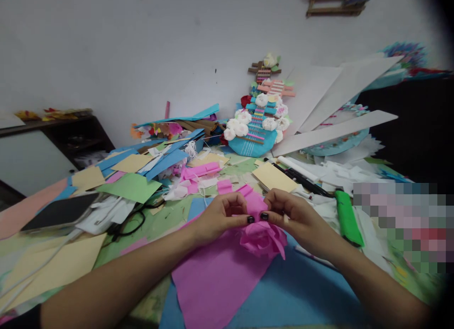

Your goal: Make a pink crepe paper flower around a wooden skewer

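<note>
My left hand [222,215] and my right hand [292,214] meet at the middle of the table, both pinching a folded strip of pink paper [256,203] between thumbs and fingers. Just below the hands lies a pink paper flower [263,239], resting on a pink paper sheet [216,277] that overlaps a blue sheet [298,291]. The strip seems joined to the flower, though the hands hide where they meet. A thin white stick shows at my right palm.
Black scissors [131,222] and a dark phone [60,212] lie to the left. A green tool [347,219] and black pens [301,177] lie to the right. A blue paper craft with white flowers [257,125] stands at the back. Paper scraps cover the table.
</note>
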A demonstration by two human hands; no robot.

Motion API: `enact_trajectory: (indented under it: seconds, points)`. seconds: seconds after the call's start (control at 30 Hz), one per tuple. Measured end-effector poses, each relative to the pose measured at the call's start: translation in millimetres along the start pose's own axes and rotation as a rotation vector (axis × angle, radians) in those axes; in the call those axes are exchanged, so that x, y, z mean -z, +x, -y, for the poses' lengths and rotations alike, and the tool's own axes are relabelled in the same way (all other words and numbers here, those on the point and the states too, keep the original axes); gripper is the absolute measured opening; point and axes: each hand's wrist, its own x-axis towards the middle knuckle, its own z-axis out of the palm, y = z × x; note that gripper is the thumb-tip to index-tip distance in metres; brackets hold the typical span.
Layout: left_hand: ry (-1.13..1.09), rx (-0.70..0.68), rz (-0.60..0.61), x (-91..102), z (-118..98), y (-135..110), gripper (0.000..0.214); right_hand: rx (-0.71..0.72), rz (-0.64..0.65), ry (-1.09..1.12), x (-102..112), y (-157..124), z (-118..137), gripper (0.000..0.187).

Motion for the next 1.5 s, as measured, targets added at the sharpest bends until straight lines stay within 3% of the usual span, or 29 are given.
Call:
enact_trajectory:
  seconds: [0.73, 0.97, 1.2, 1.3, 1.4, 1.5]
  points:
    - [0.047, 0.038, -0.029, -8.7, -2.8, -1.9, 0.026, -0.102, -0.080, -0.072, 0.5, 0.8, 1.4, 0.012]
    - [0.079, 0.005, -0.047, -6.3, -4.1, -2.0, 0.021, -0.008, -0.010, -0.221, -2.0, 0.7, -3.4, 0.008]
    - [0.250, 0.002, -0.113, -1.7, -2.9, -2.1, 0.014, -0.026, -0.353, -0.747, 2.1, 0.0, -3.3, 0.028]
    - [0.274, 0.018, -0.092, -3.4, -2.7, -2.6, 0.014, -0.032, -0.227, -0.821, 0.3, -1.7, -1.6, 0.041]
    - [0.268, 0.040, -0.081, -4.8, -2.2, -2.3, 0.013, -0.004, -0.076, -0.805, -2.4, -2.1, -2.2, 0.034]
    - [0.229, 0.081, -0.051, -4.6, -0.5, -2.0, 0.014, 0.005, -0.060, -0.821, -3.5, -1.5, -3.8, 0.036]
